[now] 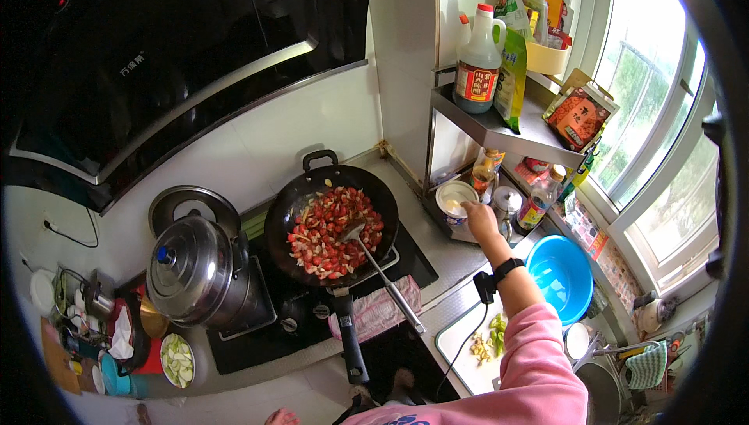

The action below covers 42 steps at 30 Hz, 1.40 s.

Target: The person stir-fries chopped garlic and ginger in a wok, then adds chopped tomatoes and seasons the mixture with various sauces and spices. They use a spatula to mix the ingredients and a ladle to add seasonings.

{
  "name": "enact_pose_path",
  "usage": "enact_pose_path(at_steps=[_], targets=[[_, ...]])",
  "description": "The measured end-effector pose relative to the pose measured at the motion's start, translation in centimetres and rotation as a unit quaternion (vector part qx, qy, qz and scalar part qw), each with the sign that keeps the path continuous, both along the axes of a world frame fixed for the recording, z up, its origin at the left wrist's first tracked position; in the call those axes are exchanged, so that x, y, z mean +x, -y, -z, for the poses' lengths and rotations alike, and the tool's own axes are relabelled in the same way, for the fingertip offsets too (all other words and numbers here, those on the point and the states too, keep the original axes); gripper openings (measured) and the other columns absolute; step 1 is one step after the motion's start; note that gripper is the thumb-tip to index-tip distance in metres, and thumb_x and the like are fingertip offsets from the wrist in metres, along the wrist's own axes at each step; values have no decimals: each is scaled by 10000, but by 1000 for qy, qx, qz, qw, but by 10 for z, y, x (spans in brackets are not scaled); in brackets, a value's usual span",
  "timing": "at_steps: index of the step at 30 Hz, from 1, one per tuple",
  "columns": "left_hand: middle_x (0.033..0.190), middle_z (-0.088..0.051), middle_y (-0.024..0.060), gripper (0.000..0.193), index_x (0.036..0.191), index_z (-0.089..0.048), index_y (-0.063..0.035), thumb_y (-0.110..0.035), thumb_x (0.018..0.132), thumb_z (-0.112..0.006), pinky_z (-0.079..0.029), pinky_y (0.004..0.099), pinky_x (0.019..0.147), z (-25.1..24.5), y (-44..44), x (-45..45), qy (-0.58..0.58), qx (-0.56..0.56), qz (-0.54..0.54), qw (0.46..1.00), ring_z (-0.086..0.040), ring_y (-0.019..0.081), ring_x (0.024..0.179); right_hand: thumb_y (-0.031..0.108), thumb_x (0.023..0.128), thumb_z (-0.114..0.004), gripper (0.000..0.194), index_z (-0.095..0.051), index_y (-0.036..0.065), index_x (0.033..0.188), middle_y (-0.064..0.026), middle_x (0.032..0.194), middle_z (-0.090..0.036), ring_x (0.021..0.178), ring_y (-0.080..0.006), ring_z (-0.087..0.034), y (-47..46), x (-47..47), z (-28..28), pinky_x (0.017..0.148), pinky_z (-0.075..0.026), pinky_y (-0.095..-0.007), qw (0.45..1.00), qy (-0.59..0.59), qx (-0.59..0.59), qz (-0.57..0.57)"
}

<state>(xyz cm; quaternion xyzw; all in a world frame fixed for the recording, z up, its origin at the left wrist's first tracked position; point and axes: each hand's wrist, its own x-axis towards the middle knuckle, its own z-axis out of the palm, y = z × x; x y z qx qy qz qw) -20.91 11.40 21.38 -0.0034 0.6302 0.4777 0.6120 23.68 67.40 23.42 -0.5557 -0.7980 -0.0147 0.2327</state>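
Note:
My right hand [483,221] is at the near rim of a white tub [450,214] on the counter under the corner shelf. Pale contents show inside the tub; whether my fingers grip its rim or something in it cannot be made out. Only the fingers of my left hand [282,417] show at the bottom edge, low before my body, and their grasp is unclear. On the stove sits a black wok [281,249] filled with chopped red peppers [333,232] and pale pieces. A metal spatula [386,284] rests in it, its handle leaning over the near rim.
Left of the wok stands a lidded steel pot [199,273]. A plate of sliced green vegetable [177,360] lies further left. Sauce bottles [535,200] and a metal jug [506,200] crowd the tub. A blue basin [559,279] and a cutting board [462,360] with chopped pieces are at right.

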Motion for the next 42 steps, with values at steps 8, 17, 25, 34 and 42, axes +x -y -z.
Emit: enact_pose_path(at_steps=[8,17,25,34,42], targets=[[933,-508,-4,270,1190,-460,-21,-150,954,-440,-438,189,680,26,21,-16,-9,79,69,994,-489,64,801,116,751,-583,191,-652,55,918,-174,787,-637,743,-349,-622,2,9,-7,679,-501,-416,989,-58,-53,123],[968,-546,2,278,1178,-489,-22,-169,945,-459,-456,204,712,11,2,-8,-12,56,62,996,-528,79,832,35,730,-567,209,-655,61,917,-177,824,-641,770,-332,-630,-7,-1,-2,701,-501,-414,993,-52,28,103],[765,-504,-22,181,954,-541,-72,-235,946,-465,-416,198,577,15,-2,-7,22,-25,-47,998,-482,90,652,55,750,-551,146,-632,75,870,-137,826,-650,791,-295,-644,-5,9,-11,693,-513,-391,998,69,5,-4],[1021,-545,46,292,1186,-474,-8,-181,954,-430,-472,241,762,11,4,-6,-21,28,21,999,-539,133,884,66,751,-551,101,-651,55,759,-164,769,-640,753,-333,-632,-22,6,-13,667,-513,-407,986,150,-67,39],[1048,-541,54,310,1214,-451,1,-169,957,-422,-470,252,771,38,13,-16,-25,53,98,993,-537,140,913,56,767,-525,155,-662,60,839,-179,770,-633,751,-345,-629,-24,-4,-16,667,-504,-423,997,-9,-10,80]])
